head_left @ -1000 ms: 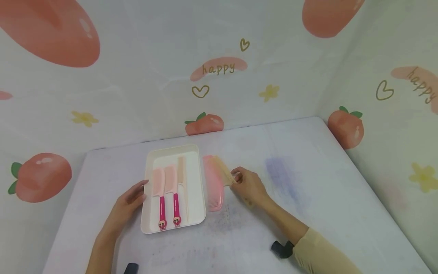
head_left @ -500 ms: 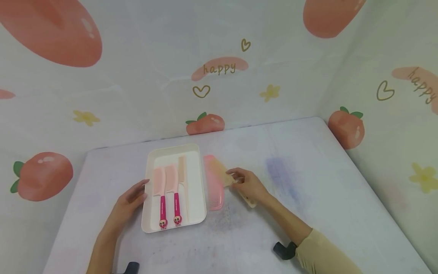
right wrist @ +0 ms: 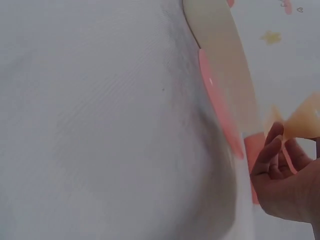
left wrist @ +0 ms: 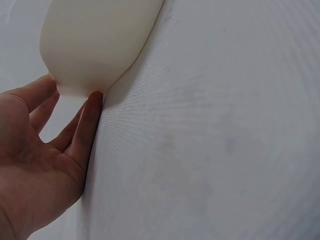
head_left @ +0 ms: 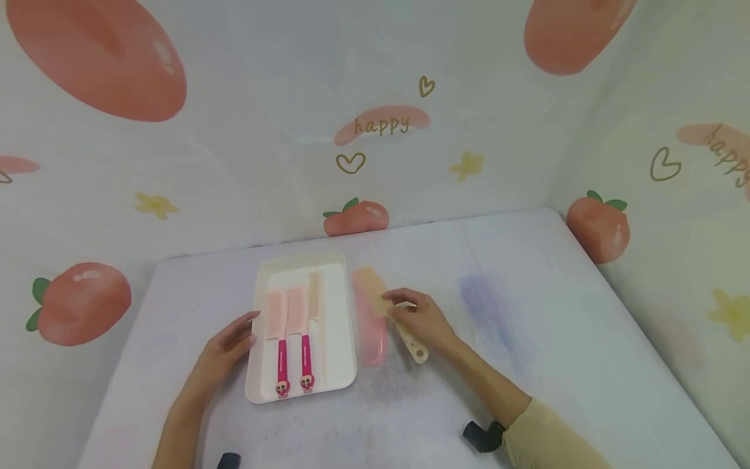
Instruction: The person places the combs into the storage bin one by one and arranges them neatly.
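Observation:
A yellow comb [head_left: 372,286] is pinched between the thumb and fingers of my right hand [head_left: 424,322]. Its pale handle, with a hole at the end, slants down below the hand. In the head view the comb overlaps a pink comb [head_left: 375,342] lying beside the tray. My left hand [head_left: 219,352] touches the left wall of the white tray [head_left: 336,365] with fairly straight fingers, as the left wrist view [left wrist: 75,65] also shows. Inside lie two pink combs with magenta handles [head_left: 282,361] and a thin-tailed beige comb [head_left: 316,296].
The pale table [head_left: 504,391] meets a peach-printed backdrop [head_left: 263,163] at its back and sides. Dark pieces stand by the wrists, one near the right sleeve [head_left: 483,436] and one low by the left forearm [head_left: 229,461].
My right hand has shifted slightly left along the yellow comb, whose handle end now shows below the hand. My left hand stays at the tray's edge. The head view has tilted a little.

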Available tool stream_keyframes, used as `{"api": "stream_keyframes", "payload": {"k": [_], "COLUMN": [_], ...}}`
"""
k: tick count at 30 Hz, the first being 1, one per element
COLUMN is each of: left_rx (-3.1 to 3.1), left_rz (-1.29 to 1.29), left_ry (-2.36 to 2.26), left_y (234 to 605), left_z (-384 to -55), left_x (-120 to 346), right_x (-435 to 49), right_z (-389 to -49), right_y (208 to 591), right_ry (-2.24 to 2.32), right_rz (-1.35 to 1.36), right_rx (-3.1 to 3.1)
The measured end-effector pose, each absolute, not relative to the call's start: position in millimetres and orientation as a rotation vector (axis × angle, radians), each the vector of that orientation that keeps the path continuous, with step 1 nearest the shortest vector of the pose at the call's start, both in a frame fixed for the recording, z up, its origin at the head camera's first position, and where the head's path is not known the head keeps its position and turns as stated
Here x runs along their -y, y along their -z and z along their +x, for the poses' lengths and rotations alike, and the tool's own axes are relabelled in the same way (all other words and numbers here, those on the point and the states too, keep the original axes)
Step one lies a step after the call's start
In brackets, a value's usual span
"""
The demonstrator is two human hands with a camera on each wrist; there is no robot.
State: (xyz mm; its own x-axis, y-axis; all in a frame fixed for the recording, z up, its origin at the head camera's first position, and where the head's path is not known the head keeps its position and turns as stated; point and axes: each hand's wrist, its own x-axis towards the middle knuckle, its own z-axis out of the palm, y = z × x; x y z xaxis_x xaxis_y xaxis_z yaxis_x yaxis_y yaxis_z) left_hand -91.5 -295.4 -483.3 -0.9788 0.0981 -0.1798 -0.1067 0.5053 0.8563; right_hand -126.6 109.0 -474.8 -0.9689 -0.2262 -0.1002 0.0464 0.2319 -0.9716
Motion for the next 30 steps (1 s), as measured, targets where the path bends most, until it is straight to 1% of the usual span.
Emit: {"api": "stream_keyframes", "payload": {"k": [15, 30], "left_rx": [-2.573, -2.597], "left_rz": [-0.003, -0.001], "left_ry": [-1.44, -1.411], "left_y": [488, 488], "left_z": [-91, -90], "left_x": [296, 295], "right_x": [-77, -47], "right_z": [-135, -140], "right_y": [464, 457], "right_ry": [1.903, 1.827], "right_rz": [-0.26, -0.273], "right_rx": [-2.207, -2.25]}}
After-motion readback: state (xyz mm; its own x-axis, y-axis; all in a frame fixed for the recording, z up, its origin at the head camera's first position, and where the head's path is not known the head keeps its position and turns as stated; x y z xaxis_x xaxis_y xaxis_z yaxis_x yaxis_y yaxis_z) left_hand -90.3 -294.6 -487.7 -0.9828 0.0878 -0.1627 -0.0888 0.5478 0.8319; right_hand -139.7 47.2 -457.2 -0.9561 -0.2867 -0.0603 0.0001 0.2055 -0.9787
